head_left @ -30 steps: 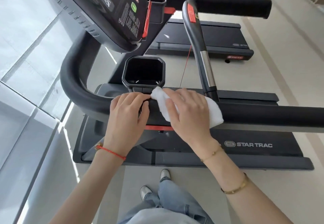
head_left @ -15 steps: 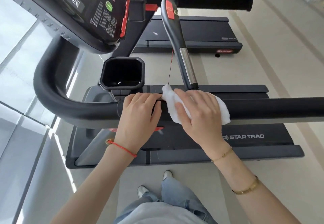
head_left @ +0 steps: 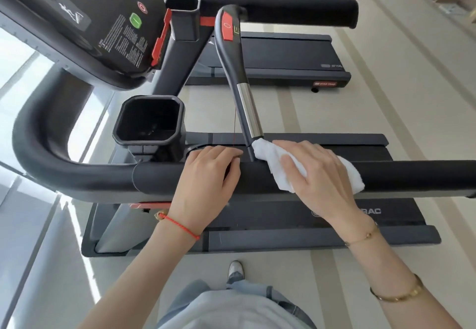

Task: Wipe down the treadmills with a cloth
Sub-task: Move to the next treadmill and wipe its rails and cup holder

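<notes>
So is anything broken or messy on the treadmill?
Nothing stands out. The right hand presses the white cloth on the black handrail, the left hand rests on the rail, and the cup holder sits straight.

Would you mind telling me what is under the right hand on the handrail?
A white cloth lies under the right hand, pressed onto the black handrail. Its edges stick out on both sides; the middle and the rail beneath are covered.
</notes>
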{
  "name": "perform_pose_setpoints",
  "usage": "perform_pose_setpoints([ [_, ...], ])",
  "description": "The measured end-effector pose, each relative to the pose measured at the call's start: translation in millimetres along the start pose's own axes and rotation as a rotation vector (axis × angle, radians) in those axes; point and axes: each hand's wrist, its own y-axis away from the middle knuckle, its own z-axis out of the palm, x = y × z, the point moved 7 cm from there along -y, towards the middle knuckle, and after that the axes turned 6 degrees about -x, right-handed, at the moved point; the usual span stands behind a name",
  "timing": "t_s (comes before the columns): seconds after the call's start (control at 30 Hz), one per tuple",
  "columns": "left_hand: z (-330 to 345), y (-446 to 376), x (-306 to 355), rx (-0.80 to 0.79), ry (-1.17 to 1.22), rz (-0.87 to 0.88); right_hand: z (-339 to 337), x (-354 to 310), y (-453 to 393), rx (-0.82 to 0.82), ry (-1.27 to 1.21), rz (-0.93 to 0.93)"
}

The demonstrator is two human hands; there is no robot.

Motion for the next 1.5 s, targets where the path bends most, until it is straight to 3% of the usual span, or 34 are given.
perform_pose_setpoints([
  [0.27, -44, -1, -34, 0.141, -0.015, -0.096, -3, -37, -37, -0.071, -0.204, -0.096],
  [0.57, -114, 9, -127, 0.308, -0.101, -0.269, 16, -114, -123, -0.075, -0.237, -0.272],
  [0.8, -124, -4, -181, 0.182, -0.094, -0.334, 79, -169, -206, -0.223, -0.059, -0.331],
  [0.9, -122, -14, -194, 0.118, -0.065, -0.334, 109, -174, -214, -0.403, -0.132, -0.294],
  [1.03, -113, -27, -205, 0.027, -0.031, -0.284, 124, -162, -202, -0.510, -0.079, -0.293],
  [1.23, -105, -33, -212, 0.016, -0.002, -0.238, 121, -151, -197, -0.525, -0.297, -0.219],
  [1.5, -97, -33, -219, -0.051, 0.086, -0.251, 135, -183, -222, -0.598, -0.143, -0.317],
])
